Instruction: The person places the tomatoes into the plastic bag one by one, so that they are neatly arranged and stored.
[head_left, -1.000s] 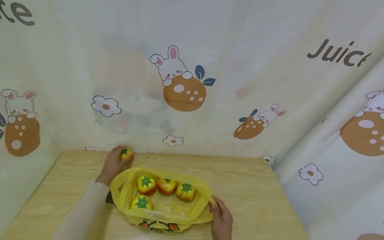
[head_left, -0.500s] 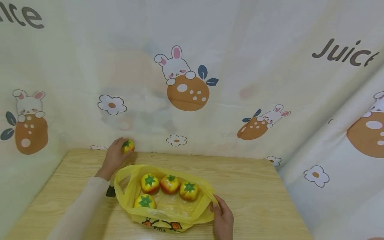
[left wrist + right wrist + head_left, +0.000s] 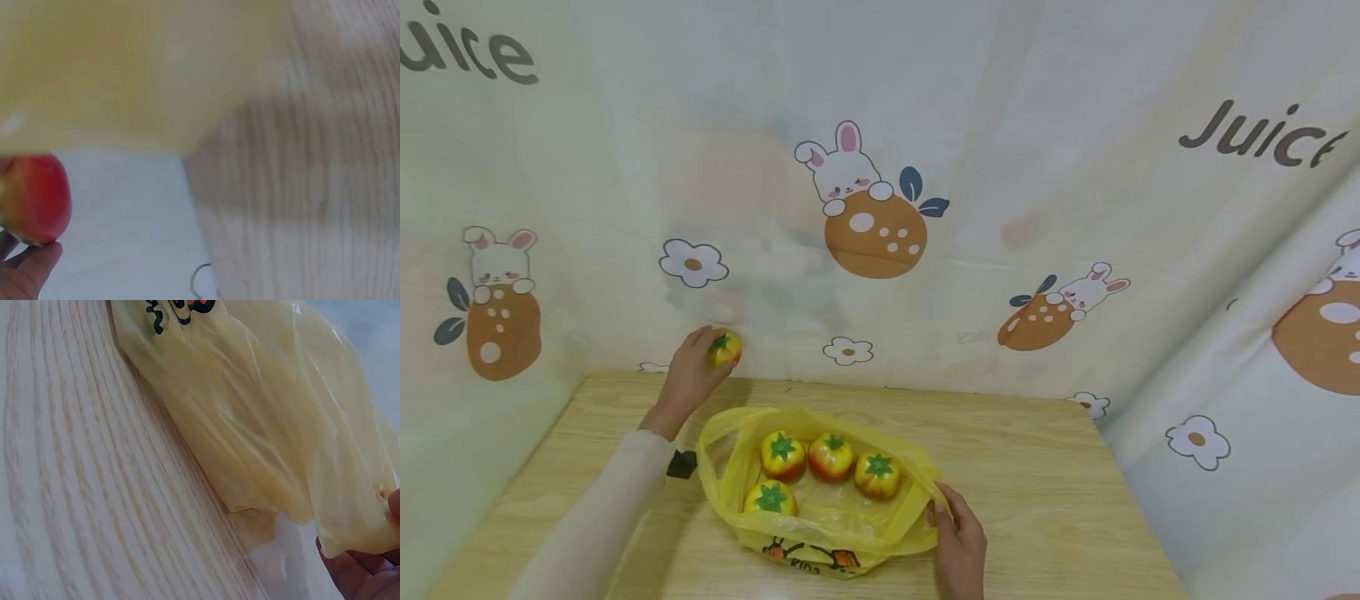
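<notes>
My left hand holds a yellow-and-red fruit with a green star-shaped top above the table's back edge. In the left wrist view, that fruit shows its red side, with fingertips beneath it. A yellow plastic bag lies with its mouth spread wide on the table. Several similar fruits sit inside it, green tops upward. At the bag's right end, my right hand pinches the rim between thumb and fingers. The right wrist view shows the bag's side stretching away from those fingers.
A light wood-grain table carries the bag. Behind it hangs a cream curtain printed with rabbits and flowers, and the curtain continues along both sides. A small black object shows beside the left forearm.
My left hand has raised the fruit from near the table's back edge to higher against the curtain. The right hand keeps its hold on the bag. The head view has shifted slightly.
</notes>
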A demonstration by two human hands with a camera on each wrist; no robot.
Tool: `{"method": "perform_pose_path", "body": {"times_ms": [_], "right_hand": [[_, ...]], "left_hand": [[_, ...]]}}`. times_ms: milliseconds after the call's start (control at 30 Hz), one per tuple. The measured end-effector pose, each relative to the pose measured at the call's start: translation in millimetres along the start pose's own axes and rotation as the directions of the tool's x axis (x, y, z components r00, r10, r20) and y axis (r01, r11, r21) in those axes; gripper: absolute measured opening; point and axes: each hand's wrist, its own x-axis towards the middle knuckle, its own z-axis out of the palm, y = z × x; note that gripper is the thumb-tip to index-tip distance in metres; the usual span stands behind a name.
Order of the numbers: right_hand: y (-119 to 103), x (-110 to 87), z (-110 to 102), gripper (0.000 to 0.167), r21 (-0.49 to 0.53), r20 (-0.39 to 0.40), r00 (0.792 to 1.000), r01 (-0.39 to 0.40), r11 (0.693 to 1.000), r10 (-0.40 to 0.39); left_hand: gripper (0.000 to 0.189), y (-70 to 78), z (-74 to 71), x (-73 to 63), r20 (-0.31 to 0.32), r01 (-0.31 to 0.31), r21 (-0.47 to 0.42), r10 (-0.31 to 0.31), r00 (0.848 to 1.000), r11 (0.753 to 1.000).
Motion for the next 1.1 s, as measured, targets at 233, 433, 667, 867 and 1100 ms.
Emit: {"method": "perform_pose_path", "body": {"times_ms": [233,433,667,867,1100], "right_hand": [[-3,-3.1,-2,0.035,0.038,0.011,1.0,0.028,0.999,-0.029],[-4,-4.4,-4,0.036,0.067,0.015,0.999,0.045,0.997,-0.046],[-6,-6.6,-5,0.035,0.074,0.023,0.999,0.033,0.997,-0.034],[-8,-10.2,-7,0.036,0.068,0.019,0.998,0.055,0.996,-0.057],[-9,-15.4,-8,0.034,0.117,0.021,0.995,0.094,0.989,-0.097]], "left_hand": [[0.047,13.1,-12.0,5.1,-0.042,-0.065,0.0,0.065,0.997,0.998],[0.047,23.6,-24.0,7.3,-0.034,-0.06,0.016,0.061,0.998,0.998],[0.048,35.8,-35.5,5.0,-0.023,-0.033,0.016,0.033,0.999,0.999],[0.049,47.3,-44.8,3.7,-0.028,-0.043,0.014,0.043,0.999,0.999],[0.051,57.3,-54.3,1.7,-0.021,-0.024,0.033,0.024,0.999,0.999]]}}
